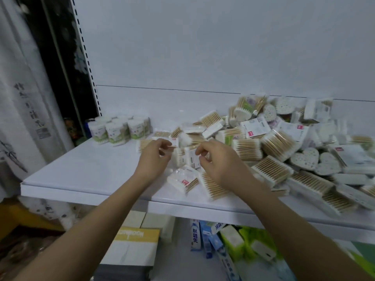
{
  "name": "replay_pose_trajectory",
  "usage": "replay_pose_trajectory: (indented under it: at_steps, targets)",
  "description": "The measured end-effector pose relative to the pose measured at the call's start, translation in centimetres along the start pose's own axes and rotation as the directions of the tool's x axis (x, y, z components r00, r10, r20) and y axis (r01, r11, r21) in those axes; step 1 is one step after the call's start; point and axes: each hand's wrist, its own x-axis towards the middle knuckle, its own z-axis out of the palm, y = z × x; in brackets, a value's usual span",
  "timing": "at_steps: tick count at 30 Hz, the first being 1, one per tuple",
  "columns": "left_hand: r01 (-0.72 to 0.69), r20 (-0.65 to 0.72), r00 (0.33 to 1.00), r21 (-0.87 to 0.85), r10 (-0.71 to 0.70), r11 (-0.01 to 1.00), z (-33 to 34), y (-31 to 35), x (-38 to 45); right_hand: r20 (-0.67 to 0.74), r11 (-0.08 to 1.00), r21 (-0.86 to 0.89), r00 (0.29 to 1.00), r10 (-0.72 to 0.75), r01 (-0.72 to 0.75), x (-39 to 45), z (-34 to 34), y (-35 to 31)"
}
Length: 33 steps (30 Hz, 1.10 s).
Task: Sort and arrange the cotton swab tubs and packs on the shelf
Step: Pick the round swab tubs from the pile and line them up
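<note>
A white shelf [81, 171] carries a tidy group of round cotton swab tubs [119, 128] with green labels at its back left. A big loose pile of clear swab packs [274, 142] with wooden sticks covers the right half, mixed with heart-shaped tubs [304, 159]. My left hand [156, 157] and right hand [215, 161] hover side by side over the pile's left edge, fingers loosely curled, nothing visibly held. Small white packs [182, 157] lie between the hands. Another small pack [182, 180] sits nearer the front edge.
Bare shelf surface lies left of my hands, in front of the round tubs. Below the shelf stand a yellow-and-white box [136, 240] and blue toothpaste boxes [196, 234]. A printed curtain [20, 98] hangs at the far left beside the slotted upright.
</note>
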Motion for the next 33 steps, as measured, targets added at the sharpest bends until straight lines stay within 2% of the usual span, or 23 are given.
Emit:
replay_pose_trajectory:
  at_steps: [5, 10, 13, 15, 19, 21, 24, 26, 28, 31, 33]
  targets:
    - [-0.032, 0.202, 0.979, 0.062, 0.019, 0.998, 0.7, 0.1, 1.2, 0.043, 0.994, -0.044, 0.994, 0.101, -0.099, 2.7, 2.5, -0.7]
    - [-0.067, 0.217, 0.975, 0.046, 0.055, 0.997, 0.9, -0.6, 1.9, 0.122, 0.989, -0.089, 0.984, 0.131, -0.121, 3.0, 4.4, -1.0]
    - [-0.188, 0.205, 0.964, 0.071, 0.17, 0.98, -0.5, -0.9, 2.7, 0.088, 0.985, -0.055, 0.982, 0.169, -0.165, 3.0, 4.2, -0.6]
    - [-0.231, 0.182, 0.958, 0.02, 0.224, 0.973, -1.9, -0.4, 3.3, 0.072, 0.982, -0.028, 0.979, 0.19, -0.189, 3.1, 3.9, -0.4]
    - [-0.18, 0.183, 0.963, -0.108, 0.197, 0.978, -4.7, 1.0, 3.7, 0.017, 0.984, 0.034, 0.985, 0.173, -0.173, 3.5, 3.4, -0.1]
    - [-0.126, 0.198, 0.967, -0.173, 0.16, 0.977, -5.7, 1.5, 3.4, -0.043, 0.978, 0.151, 0.987, 0.155, -0.147, 3.8, 3.2, -0.8]
    - [0.003, 0.196, 0.979, -0.324, 0.064, 0.946, -6.5, 2.6, 2.5, 0.037, 0.888, 0.433, 0.987, 0.154, -0.155, 4.1, 2.6, -2.8]
    - [0.062, 0.156, 0.988, -0.407, 0.002, 0.911, -7.2, 2.9, 2.1, 0.077, 0.84, 0.522, 0.989, 0.122, -0.145, 4.4, 2.8, -3.9]
    - [0.063, 0.112, 0.994, -0.409, -0.019, 0.91, -8.3, 2.8, 1.7, 0.069, 0.783, 0.607, 0.99, 0.123, -0.139, 4.6, 3.4, -4.8]
    - [0.059, 0.127, 0.992, -0.358, -0.013, 0.932, -10.5, 2.6, 0.8, 0.142, 0.583, 0.782, 0.973, 0.181, -0.222, 4.9, 4.6, -6.2]
    - [0.053, 0.137, 0.991, -0.281, -0.015, 0.958, -12.1, 2.4, 0.4, 0.18, 0.495, 0.837, 0.971, 0.155, -0.234, 5.2, 5.6, -7.4]
